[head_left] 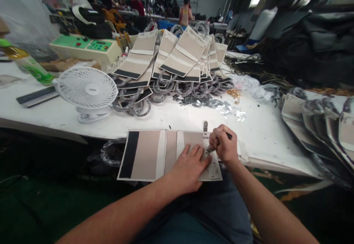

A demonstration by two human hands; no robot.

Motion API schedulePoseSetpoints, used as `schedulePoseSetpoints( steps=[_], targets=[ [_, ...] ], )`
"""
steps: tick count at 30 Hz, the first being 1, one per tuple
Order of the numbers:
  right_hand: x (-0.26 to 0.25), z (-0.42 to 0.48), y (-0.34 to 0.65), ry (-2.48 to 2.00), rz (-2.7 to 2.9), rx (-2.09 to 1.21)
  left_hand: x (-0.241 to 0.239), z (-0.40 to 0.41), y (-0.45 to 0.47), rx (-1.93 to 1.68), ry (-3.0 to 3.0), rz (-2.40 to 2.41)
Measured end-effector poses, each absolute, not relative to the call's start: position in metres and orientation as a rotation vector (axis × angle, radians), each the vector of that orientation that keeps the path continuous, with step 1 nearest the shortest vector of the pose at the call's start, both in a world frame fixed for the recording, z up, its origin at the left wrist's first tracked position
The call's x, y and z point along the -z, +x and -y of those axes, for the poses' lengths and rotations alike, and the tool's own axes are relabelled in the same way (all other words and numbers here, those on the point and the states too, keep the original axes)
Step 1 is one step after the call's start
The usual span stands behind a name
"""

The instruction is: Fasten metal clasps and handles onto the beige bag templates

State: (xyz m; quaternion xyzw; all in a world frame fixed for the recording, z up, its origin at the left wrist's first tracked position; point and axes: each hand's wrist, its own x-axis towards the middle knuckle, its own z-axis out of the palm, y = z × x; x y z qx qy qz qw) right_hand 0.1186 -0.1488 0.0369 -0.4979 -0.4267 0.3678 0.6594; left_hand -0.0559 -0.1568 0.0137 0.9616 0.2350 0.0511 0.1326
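Note:
A beige bag panel (148, 155) with white strips and a black band lies flat across the table's front edge. On its right half my left hand (190, 166) rests with fingers spread, pressing the surface. My right hand (224, 144) is closed around a hand tool (229, 136) with a dark handle. The tool's metal tip points down at the panel, close to my left fingers; its exact kind is hard to make out. Just behind the panel lies a small metal piece (205, 126). A plastic-wrapped handle (109, 153) shows at the panel's left, below the table edge.
Stacked panels (179, 55) with wrapped handles stand at the back, more panels (295, 114) at the right. Small metal pieces (204, 102) and brass-coloured parts (234, 94) lie scattered. A white fan (88, 89), a bottle (27, 63) and a green-topped machine (83, 46) are left. A person (186, 12) is far back.

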Motion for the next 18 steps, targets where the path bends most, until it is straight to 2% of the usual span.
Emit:
schedulePoseSetpoints(
  steps=[5,11,14,18],
  targets=[
    [-0.038,0.161,0.135,-1.114,0.919,-0.761,-0.013,0.164,-0.057,-0.148,2.799,-0.712],
    [-0.063,0.239,0.162,-1.071,0.746,-0.767,-0.020,0.176,-0.060,-0.176,2.756,-0.776],
    [-0.056,0.270,0.164,-1.118,0.644,-0.743,-0.058,0.169,-0.070,-0.444,2.513,-0.859],
    [-0.054,0.266,0.162,-1.395,0.657,-0.743,-0.135,0.161,-0.091,-0.815,1.766,-0.831]
  ],
)
